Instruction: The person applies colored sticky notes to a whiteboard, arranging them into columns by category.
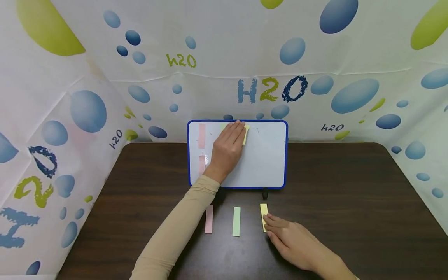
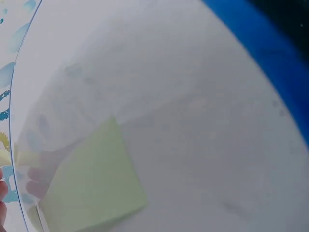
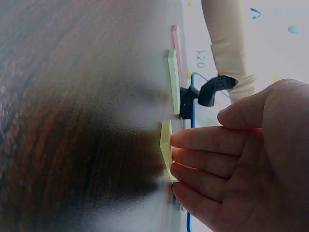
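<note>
My left hand (image 1: 229,142) lies with straight fingers on the whiteboard (image 1: 262,163), its fingertips near the upper rim. From under its right side shows a yellow sticky strip (image 1: 246,136); most of a green strip (image 2: 96,183) is hidden beneath the hand in the head view. In the left wrist view the fingers (image 2: 2,193) reach the yellow strip (image 2: 6,157). My right hand (image 1: 297,241), fingers extended, rests its fingertips against a yellow sticky-note pad (image 1: 264,214) on the table. Beside that lie a green pad (image 1: 236,221) and a pink pad (image 1: 209,219).
Two pink strips (image 1: 202,136) stick to the board's left part, the lower one partly behind the left hand. A black stand foot (image 1: 265,193) juts out below the board onto the dark wooden table (image 1: 343,186). Patterned cloth (image 1: 217,35) hangs behind.
</note>
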The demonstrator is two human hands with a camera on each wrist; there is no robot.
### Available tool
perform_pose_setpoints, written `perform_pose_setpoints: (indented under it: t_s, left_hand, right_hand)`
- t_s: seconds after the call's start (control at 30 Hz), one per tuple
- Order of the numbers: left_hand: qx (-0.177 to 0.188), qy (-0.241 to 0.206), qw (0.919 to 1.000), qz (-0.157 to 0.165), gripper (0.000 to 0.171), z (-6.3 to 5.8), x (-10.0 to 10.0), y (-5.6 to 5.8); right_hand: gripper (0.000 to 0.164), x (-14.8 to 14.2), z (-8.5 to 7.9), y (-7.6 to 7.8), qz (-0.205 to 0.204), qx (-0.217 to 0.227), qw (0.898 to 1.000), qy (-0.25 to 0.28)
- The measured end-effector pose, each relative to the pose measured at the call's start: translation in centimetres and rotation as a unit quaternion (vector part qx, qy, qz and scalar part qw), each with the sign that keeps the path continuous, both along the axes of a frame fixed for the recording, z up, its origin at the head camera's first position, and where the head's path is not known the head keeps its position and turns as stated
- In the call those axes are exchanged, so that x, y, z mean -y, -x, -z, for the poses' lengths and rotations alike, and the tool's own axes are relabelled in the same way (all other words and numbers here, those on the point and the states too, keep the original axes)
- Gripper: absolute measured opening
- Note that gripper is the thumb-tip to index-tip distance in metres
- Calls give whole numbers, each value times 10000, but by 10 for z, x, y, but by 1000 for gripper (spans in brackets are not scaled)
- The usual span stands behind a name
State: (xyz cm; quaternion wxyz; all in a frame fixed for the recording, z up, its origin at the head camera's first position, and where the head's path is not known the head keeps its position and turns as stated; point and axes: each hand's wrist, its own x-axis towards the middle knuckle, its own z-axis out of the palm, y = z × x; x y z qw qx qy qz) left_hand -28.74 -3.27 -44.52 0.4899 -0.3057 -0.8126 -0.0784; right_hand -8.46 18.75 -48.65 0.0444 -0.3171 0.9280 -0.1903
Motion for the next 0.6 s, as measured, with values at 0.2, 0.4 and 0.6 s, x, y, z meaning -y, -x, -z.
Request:
perform_pose_setpoints:
  t_s: [0.2, 0.4, 0.6]
  left_hand:
    - [-54, -32, 10000, -62, 22, 1, -2, 4]
    - [-78, -56, 9999, -53, 23, 3, -7, 7]
    - [-41, 11, 10000, 4, 24, 4, -7, 7]
  right_hand:
    - [36, 0, 0, 0, -23, -60, 10000, 44]
    - [35, 0, 1, 0, -43, -63, 10000, 57]
    - [35, 0, 0, 1, -44, -43, 10000, 19]
